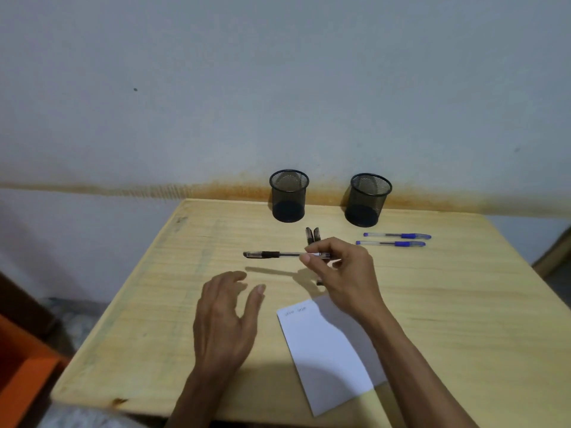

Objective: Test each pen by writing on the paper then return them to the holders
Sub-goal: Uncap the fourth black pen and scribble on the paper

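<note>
Right hand (343,270) pinches the capped black pen (278,254) by its tail, left hand (225,322) open; uncapping one-handed risks dropping it off the table (463,304).

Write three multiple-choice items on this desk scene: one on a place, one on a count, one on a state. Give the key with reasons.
1. Where do the blue pens lie?
A. in a holder
B. on the table right of the holders
C. on the paper

2. How many mesh holders stand by the wall?
A. one
B. two
C. three

3. What is the right hand doing?
A. pinching a black pen
B. resting flat
C. writing

Key: B, both lie on bare wood; B, two black cups; A, fingertips pinch the pen above the table.
</note>
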The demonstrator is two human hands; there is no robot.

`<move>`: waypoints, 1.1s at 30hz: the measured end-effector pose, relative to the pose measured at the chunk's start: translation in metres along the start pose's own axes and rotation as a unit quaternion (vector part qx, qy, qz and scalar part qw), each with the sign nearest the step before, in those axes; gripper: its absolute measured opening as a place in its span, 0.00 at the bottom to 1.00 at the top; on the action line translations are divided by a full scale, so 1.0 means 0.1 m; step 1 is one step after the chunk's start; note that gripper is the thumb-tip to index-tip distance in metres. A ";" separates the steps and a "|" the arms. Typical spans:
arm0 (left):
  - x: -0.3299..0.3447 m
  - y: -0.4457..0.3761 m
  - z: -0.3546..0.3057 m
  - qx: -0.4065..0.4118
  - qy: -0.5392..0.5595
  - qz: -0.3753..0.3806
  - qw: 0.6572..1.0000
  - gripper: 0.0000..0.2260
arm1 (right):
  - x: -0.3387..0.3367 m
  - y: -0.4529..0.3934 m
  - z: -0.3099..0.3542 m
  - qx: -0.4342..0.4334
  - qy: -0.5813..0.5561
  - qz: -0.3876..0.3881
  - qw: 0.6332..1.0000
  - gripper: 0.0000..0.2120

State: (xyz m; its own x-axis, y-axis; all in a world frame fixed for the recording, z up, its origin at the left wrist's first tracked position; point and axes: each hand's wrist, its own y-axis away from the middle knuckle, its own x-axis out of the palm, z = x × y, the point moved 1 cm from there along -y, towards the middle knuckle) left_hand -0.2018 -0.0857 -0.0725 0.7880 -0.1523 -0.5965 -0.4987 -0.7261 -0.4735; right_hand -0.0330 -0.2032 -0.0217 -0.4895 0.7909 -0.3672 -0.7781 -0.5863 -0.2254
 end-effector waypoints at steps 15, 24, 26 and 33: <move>0.02 0.08 -0.77 0.159 0.050 0.052 0.985 0.09 | -0.59 0.60 0.11 0.060 -0.180 0.003 0.982 0.05; -0.07 0.07 -0.80 0.194 0.055 0.106 0.974 0.12 | -0.63 0.64 0.03 0.019 -0.158 0.036 0.987 0.03; -0.10 0.04 -0.80 0.185 0.078 0.120 0.972 0.09 | -0.64 0.62 0.03 -0.007 -0.163 0.052 0.985 0.03; -0.47 -0.11 -0.46 0.055 0.086 0.099 0.990 0.05 | -1.20 0.45 -0.09 0.002 -0.212 -0.100 0.972 0.09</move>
State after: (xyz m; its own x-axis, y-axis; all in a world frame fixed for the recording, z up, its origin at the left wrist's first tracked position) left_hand -0.2164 -0.1017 -0.0098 0.7163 -0.4021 -0.5703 -0.6779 -0.5949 -0.4320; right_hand -0.0056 -0.3255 0.0044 -0.4460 0.8905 0.0896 -0.8755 -0.4132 -0.2505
